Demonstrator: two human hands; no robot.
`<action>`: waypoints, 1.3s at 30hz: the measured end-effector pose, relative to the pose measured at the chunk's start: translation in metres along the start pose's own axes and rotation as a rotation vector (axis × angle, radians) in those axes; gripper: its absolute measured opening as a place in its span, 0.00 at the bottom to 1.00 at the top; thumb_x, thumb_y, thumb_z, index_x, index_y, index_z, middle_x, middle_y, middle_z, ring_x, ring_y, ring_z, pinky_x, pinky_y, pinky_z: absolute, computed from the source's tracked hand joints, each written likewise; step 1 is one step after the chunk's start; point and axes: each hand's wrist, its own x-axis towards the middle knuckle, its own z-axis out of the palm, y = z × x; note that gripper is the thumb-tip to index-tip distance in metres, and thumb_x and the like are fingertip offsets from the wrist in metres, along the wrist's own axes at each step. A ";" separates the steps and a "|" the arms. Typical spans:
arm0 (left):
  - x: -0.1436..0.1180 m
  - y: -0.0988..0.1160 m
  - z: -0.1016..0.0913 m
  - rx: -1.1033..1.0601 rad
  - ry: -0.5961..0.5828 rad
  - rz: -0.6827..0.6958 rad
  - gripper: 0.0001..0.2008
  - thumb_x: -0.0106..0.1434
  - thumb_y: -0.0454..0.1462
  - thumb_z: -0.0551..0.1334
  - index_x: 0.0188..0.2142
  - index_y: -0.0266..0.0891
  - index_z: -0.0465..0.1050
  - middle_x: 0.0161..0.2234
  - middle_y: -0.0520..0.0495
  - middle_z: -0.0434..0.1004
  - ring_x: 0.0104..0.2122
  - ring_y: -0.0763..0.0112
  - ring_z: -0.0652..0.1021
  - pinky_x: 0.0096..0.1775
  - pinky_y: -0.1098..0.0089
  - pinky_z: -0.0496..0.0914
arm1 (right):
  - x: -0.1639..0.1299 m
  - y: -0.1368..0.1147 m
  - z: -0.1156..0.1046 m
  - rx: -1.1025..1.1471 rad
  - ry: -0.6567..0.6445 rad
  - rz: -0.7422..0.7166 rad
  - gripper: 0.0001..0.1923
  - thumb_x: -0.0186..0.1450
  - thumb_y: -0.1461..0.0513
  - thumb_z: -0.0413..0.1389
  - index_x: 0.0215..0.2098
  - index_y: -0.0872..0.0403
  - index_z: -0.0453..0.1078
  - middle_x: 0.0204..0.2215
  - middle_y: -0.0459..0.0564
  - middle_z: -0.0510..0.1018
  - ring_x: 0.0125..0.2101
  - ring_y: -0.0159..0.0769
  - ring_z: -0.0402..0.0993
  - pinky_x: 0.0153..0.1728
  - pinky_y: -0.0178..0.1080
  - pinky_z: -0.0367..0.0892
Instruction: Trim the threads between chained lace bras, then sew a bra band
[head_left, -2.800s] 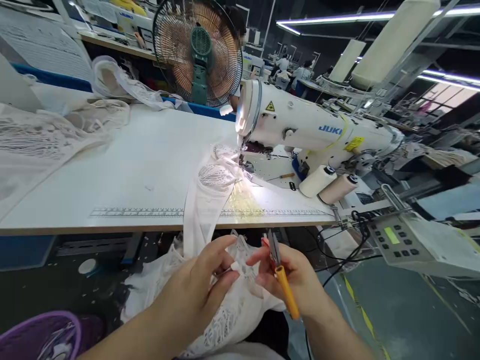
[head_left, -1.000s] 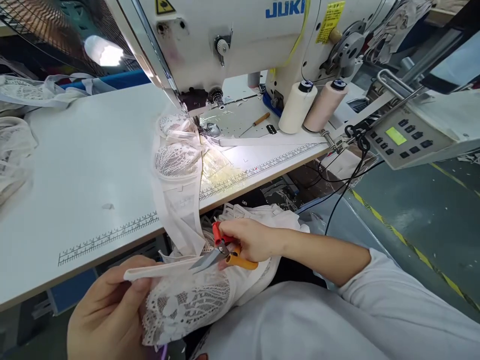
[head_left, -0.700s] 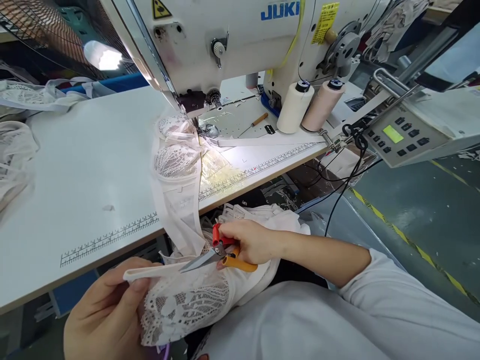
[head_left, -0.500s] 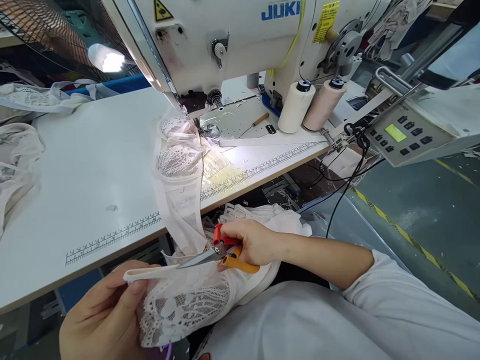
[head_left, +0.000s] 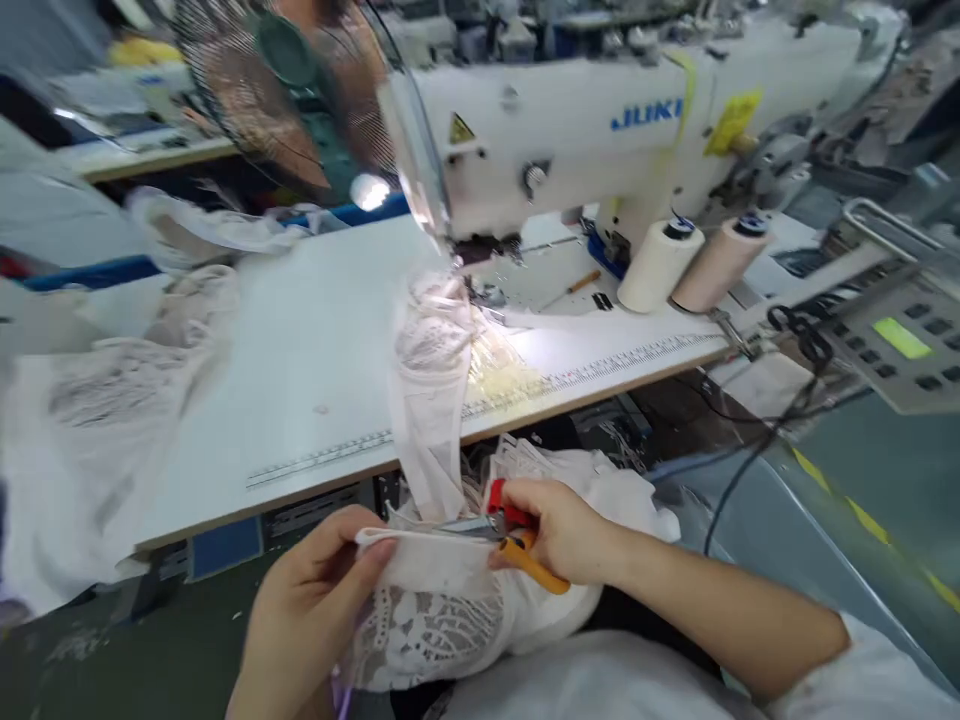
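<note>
My left hand [head_left: 311, 595] pinches the end of a white strap on a white lace garment [head_left: 435, 620] that lies in my lap. My right hand [head_left: 566, 530] grips small thread snips [head_left: 502, 530] with red and orange handles; the blades lie along the strap, close to my left fingers. A chain of lace pieces [head_left: 431, 370] hangs from the needle area of the white JUKI sewing machine [head_left: 600, 130] over the table's front edge down to my lap. The picture is motion-blurred.
The white sewing table [head_left: 300, 340] has a ruler strip along its front edge. Two thread cones [head_left: 660, 265] stand at the right. A control panel [head_left: 900, 345] sits further right. A pile of lace [head_left: 97, 420] lies at the left, a fan [head_left: 277, 90] behind.
The view has swung up and to the left. My hands have come closer together, and the snips' blades now lie nearer my left fingers on the strap.
</note>
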 end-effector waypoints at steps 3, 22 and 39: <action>-0.002 0.007 -0.001 -0.034 -0.106 0.053 0.08 0.52 0.40 0.61 0.21 0.39 0.69 0.18 0.54 0.67 0.19 0.74 0.67 0.20 0.75 0.62 | -0.002 0.003 0.001 -0.078 0.011 0.045 0.18 0.46 0.57 0.63 0.21 0.55 0.57 0.19 0.39 0.55 0.21 0.26 0.49 0.21 0.31 0.51; -0.009 0.006 0.002 0.390 0.040 0.254 0.08 0.53 0.41 0.57 0.23 0.41 0.71 0.21 0.53 0.72 0.22 0.71 0.72 0.24 0.73 0.63 | -0.017 0.007 0.000 -0.310 0.018 0.057 0.16 0.49 0.54 0.55 0.19 0.53 0.53 0.18 0.42 0.53 0.21 0.29 0.50 0.21 0.33 0.49; -0.027 0.011 -0.005 -0.338 0.000 0.139 0.05 0.51 0.36 0.62 0.21 0.41 0.70 0.20 0.54 0.64 0.20 0.75 0.65 0.18 0.75 0.57 | -0.025 -0.016 0.007 -0.215 -0.009 -0.265 0.08 0.51 0.66 0.54 0.20 0.54 0.57 0.20 0.43 0.59 0.21 0.28 0.55 0.21 0.32 0.53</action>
